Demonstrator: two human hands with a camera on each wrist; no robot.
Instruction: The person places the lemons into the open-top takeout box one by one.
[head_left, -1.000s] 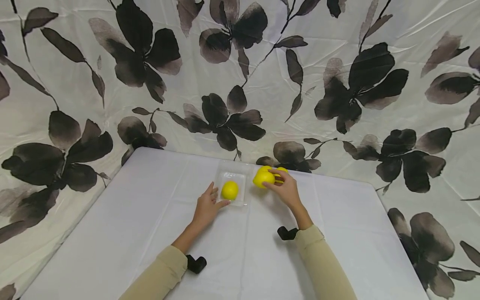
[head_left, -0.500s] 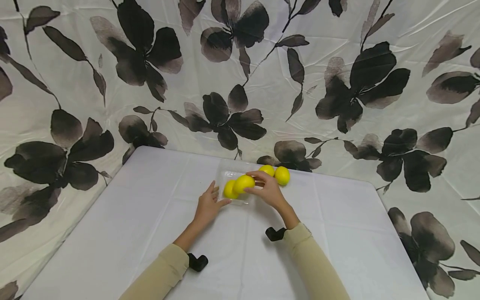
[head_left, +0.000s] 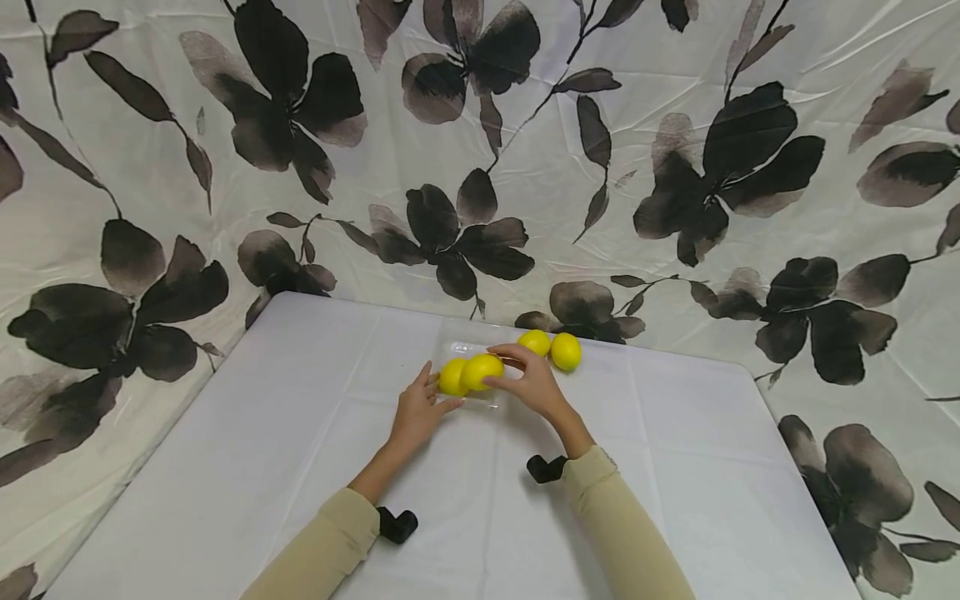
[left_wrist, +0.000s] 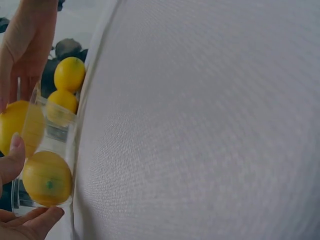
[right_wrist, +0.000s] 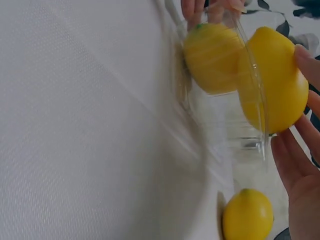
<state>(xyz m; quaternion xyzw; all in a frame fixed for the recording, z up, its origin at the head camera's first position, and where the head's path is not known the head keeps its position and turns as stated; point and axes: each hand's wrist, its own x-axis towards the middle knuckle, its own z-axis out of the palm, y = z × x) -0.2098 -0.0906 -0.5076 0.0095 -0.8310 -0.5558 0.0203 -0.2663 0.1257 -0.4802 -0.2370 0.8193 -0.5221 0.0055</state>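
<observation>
In the head view my right hand (head_left: 534,385) grips a yellow lemon (head_left: 482,372) between thumb and fingers, over the right side of a clear plastic container (head_left: 491,403). A second lemon (head_left: 452,377) lies inside the container, partly covered by the held one. My left hand (head_left: 418,414) holds the container's near left corner, thumb by the near wall and fingers along the left side. The right wrist view shows the held lemon (right_wrist: 280,85) at the container's rim, with the fingers around its outer side. Through the wall shows the lemon inside (left_wrist: 47,179) in the left wrist view.
Two more lemons, one nearer the container (head_left: 534,342) and one farther right (head_left: 566,352), lie by the back edge of the white-covered table (head_left: 300,467). A floral curtain (head_left: 480,150) hangs right behind that edge. Black wrist mounts (head_left: 397,525) jut from both sleeves.
My right hand has carried a lemon leftward from beside the other two to over the container. The lemon inside has shifted slightly left in the last half second. My left hand stays in place.
</observation>
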